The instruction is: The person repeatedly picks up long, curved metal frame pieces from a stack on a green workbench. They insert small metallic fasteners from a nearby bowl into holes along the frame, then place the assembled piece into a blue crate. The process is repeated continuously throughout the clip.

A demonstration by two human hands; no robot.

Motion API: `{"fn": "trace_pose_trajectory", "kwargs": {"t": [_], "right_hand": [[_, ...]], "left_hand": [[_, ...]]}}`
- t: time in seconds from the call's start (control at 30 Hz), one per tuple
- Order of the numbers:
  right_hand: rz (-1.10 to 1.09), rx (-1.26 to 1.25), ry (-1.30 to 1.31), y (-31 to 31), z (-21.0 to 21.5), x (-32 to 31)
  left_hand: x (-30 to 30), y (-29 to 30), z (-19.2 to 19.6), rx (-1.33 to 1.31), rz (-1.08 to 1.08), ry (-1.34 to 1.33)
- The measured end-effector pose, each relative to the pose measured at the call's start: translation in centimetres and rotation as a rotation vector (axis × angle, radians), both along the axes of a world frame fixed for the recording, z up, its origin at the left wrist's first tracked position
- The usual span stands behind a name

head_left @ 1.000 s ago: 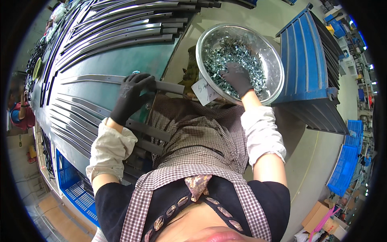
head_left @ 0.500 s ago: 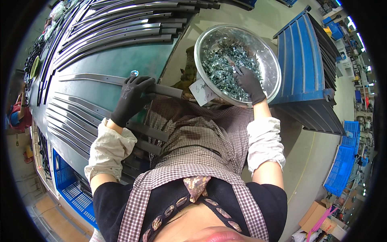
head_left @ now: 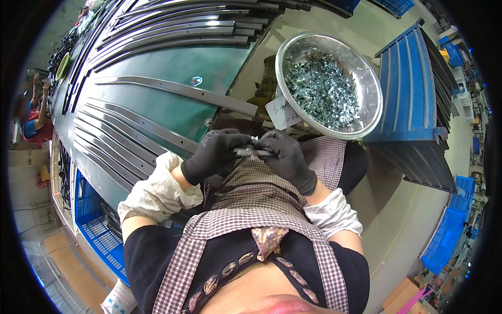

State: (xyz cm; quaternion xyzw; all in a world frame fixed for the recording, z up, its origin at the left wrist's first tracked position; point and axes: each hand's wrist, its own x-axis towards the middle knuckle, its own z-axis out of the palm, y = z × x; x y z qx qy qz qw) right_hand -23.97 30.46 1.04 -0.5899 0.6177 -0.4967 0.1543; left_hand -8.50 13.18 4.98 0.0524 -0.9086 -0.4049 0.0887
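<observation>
My gloved left hand (head_left: 212,154) is closed around the near end of a dark flat strip (head_left: 167,137), which runs back over the green table. My gloved right hand (head_left: 290,159) meets it there, fingers pinched at a small shiny metal clip (head_left: 254,138) by the strip's end. The fingers partly hide how clip and strip touch. To the right, a clear round bowl (head_left: 373,78) is filled with many loose metal clips (head_left: 324,91). Behind my left hand, another dark strip (head_left: 180,92) lies by itself, its end jutting past the table edge.
More dark strips (head_left: 183,39) are stacked on the green table (head_left: 162,68)'s far part. A blue metal bin (head_left: 408,89) stands right of the bowl. At the lower left is a blue plastic crate (head_left: 99,246). Another person (head_left: 36,123) is at the far left.
My right hand has left the bowl and come to the strip's end. My left hand has moved nearer and right, off one strip and onto the adjacent one.
</observation>
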Motion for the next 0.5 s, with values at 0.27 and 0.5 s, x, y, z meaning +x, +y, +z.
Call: {"fn": "trace_pose_trajectory", "kwargs": {"t": [0.27, 0.5], "right_hand": [[0.176, 0.362, -0.949, 0.7, -0.1, -0.5], [-0.074, 0.383, -0.417, -0.1, -0.5, -1.9]], "left_hand": [[-0.3, -1.3, -0.5, -0.634, -0.307, 0.245], [-3.6, -5.5, -0.2, -0.74, -0.012, 0.254]]}}
